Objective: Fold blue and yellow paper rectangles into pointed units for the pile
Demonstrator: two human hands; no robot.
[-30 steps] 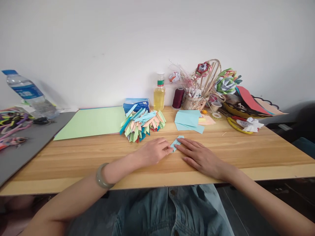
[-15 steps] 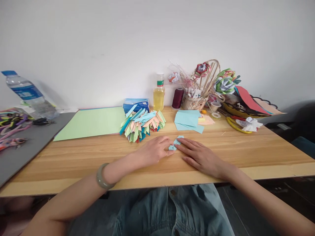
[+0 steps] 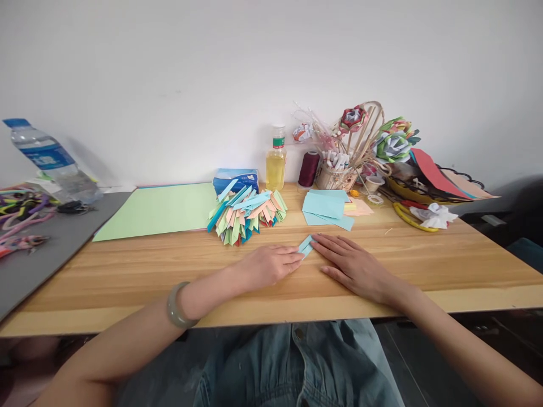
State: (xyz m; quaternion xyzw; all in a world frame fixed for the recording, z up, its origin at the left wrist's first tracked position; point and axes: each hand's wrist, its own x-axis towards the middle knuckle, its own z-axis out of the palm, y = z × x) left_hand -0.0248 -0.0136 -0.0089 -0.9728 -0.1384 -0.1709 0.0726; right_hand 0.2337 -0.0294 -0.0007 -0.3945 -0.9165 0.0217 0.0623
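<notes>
A small folded piece of light blue paper (image 3: 305, 246) lies slantwise on the wooden table between my two hands. My left hand (image 3: 269, 265), bangle on the wrist, is closed at the paper's lower left end, its fingers together and pinning it down. On the other side, my right hand (image 3: 354, 263) lies flat with its fingers apart, the fingertips touching the paper's upper right end. Just behind the hands is a stack of light blue paper sheets (image 3: 326, 204). Folded paper strips (image 3: 244, 215) in several colours form a heap to the left of that stack.
Light green sheets (image 3: 161, 212) lie at the left. Along the wall stand a tissue pack (image 3: 235, 180), a bottle of yellow liquid (image 3: 275, 169), a dark red thread spool (image 3: 308, 169) and a basket (image 3: 337, 178) with paper flowers. A water bottle (image 3: 55, 161) leans at far left.
The paper's flaps that stuck out before now lie as one narrow slanted strip. My left fingers have moved slightly right onto it; my right hand has shifted a little right.
</notes>
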